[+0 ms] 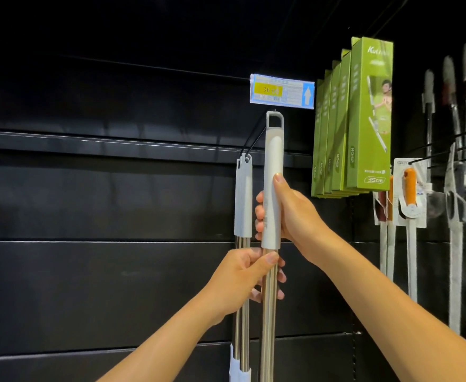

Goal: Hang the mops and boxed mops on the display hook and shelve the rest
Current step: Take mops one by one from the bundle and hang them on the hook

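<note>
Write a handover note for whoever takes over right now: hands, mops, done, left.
Right hand grips the mop by its grey handle; left hand grips its steel shaft below.
Its loop is at the hook tip, under the tag; not clearly on.
Done: other mops hang further back on that hook; green boxes hang to the right.
Left: slide the loop on, then handle any stock not in view.

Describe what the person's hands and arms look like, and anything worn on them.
The left hand and right hand are bare: no gloves, rings or watch in view. No sleeve shows anywhere up to the frame's edge. The visible nails are short and unpainted.
</note>
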`<state>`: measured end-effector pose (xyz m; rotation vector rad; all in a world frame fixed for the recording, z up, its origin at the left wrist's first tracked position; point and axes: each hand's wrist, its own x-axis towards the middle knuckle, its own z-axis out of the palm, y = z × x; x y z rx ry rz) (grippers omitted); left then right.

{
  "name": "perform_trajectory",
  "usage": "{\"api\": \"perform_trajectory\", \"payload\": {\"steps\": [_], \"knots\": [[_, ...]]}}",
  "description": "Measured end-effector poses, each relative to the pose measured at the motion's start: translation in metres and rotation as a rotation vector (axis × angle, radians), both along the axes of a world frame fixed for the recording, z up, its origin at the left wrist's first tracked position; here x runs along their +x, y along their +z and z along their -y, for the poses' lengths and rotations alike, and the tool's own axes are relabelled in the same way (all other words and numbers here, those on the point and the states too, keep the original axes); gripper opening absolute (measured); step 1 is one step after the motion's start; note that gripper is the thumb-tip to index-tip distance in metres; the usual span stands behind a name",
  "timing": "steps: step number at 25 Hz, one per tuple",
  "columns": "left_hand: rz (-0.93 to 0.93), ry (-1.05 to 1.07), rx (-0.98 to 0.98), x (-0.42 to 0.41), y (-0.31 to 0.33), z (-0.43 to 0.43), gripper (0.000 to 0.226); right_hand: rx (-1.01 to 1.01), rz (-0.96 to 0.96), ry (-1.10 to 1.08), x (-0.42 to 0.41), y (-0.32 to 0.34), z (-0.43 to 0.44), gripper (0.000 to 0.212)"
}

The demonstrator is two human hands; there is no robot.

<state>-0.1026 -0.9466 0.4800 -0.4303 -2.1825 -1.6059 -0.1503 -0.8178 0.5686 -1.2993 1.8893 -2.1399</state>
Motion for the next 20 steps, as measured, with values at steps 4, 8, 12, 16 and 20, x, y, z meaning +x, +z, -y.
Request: {"api": "perform_trajectory", "payload": {"steps": [4, 8, 12, 16, 20], "knots": [[0.002, -0.027, 0.017, 0.003, 0.003, -0.006, 0.029, -0.011, -0.010, -0.028, 0.002, 0.001, -0.004, 0.053], [-0.019, -0.044, 0.016, 0.004, 0.007, -0.007, 0.029, -0.015, -0.018, -0.043, 0.002, 0.008, -0.005, 0.053], [-0.021, -0.034, 0.022, 0.002, 0.009, -0.007, 0.030, -0.006, -0.003, -0.046, 0.000, 0.010, -0.002, 0.053], [-0.017, -0.039, 0.043, 0.000, 0.007, -0.006, 0.029, -0.002, 0.006, -0.058, -0.004, 0.010, 0.001, 0.052], [-0.018, -0.030, 0.049, -0.007, 0.006, -0.002, 0.029, 0.008, 0.011, -0.059, -0.011, 0.010, 0.005, 0.051]]}}
